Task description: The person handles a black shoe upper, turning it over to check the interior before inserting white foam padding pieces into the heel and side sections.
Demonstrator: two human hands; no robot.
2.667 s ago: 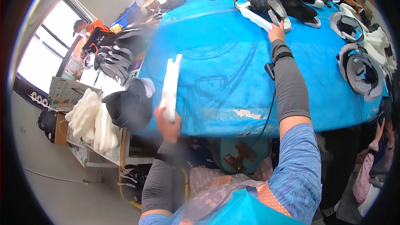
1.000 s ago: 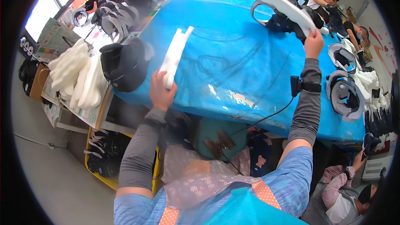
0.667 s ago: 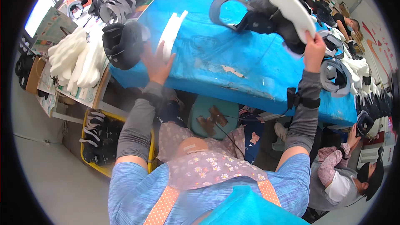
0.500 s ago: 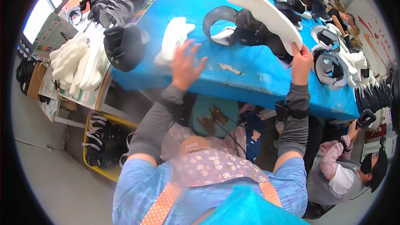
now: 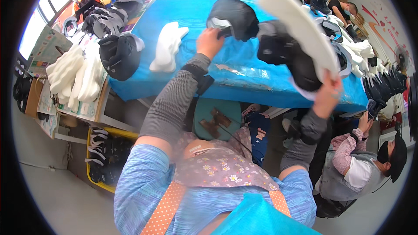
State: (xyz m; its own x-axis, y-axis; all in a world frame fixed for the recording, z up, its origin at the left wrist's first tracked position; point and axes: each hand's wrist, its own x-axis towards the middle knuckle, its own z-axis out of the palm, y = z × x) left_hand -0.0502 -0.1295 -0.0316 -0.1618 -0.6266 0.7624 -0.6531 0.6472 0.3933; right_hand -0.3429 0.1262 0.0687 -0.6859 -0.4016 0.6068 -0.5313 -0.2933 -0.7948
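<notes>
In my right hand (image 5: 328, 93), closed and somewhat blurred, is the lower end of a long, curved white foam piece (image 5: 300, 26). Under this foam lies a black padded fabric cover (image 5: 302, 63); whether my fingers also grip it I cannot tell. My left hand (image 5: 210, 43) pinches the near edge of another black curved padded piece (image 5: 233, 19), which has a pale inner side. Left of that hand, a wavy white foam block (image 5: 167, 48) rests on the blue-covered table (image 5: 191, 80).
A black padded collar-like piece (image 5: 119, 56) sits at the table's left corner, beside stacked white foam pieces (image 5: 67, 72). A yellow crate (image 5: 102, 132) with black and white pieces stands below. Other people work around; one person (image 5: 361, 161) is at my right.
My left hand has moved right and forward from beside the foam block, closing on the black padded piece. My right hand has moved down and right with the long foam, which is now blurred.
</notes>
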